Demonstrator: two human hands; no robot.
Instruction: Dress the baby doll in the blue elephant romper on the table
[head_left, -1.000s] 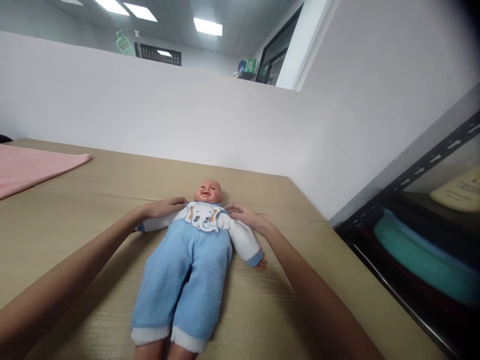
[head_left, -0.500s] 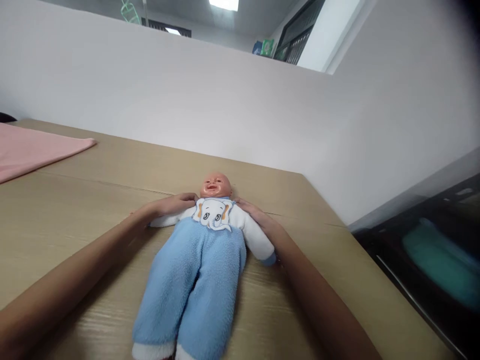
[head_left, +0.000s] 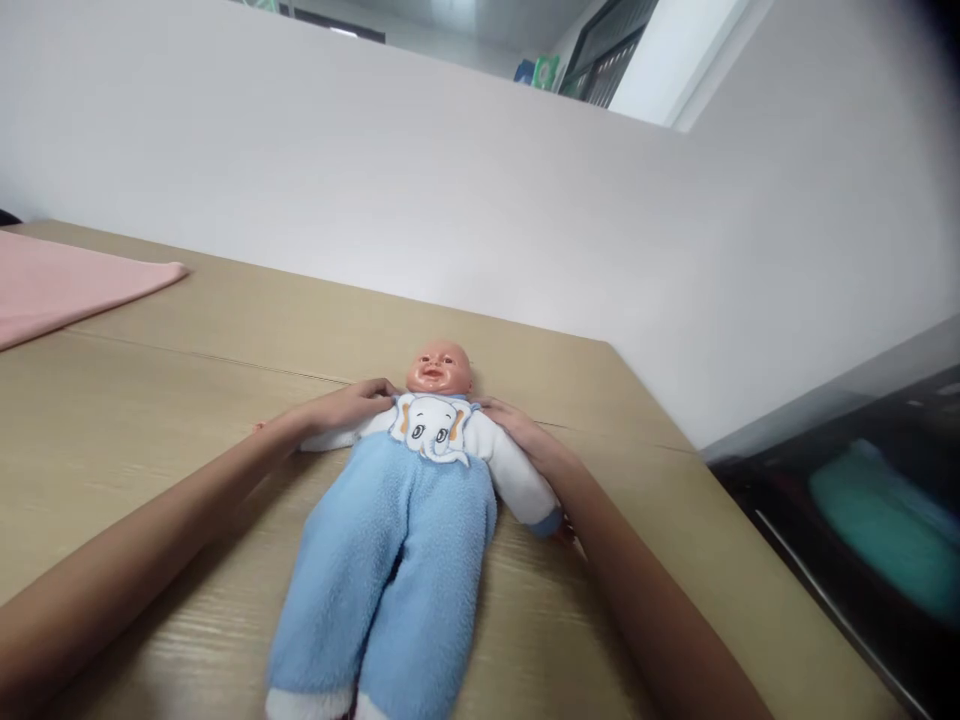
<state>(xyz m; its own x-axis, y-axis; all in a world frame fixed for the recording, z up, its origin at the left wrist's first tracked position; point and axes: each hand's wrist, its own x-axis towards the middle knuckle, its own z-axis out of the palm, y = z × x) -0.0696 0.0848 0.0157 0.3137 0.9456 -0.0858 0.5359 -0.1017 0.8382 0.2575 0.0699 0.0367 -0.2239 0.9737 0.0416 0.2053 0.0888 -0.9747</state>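
Both forearms (head_left: 150,550) are bare and slender, smooth in outline, tapering toward narrow, bare wrists (head_left: 298,420).

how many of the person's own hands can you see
2: the left hand at one shoulder of the doll, on the picture's left; the right hand at the other shoulder.
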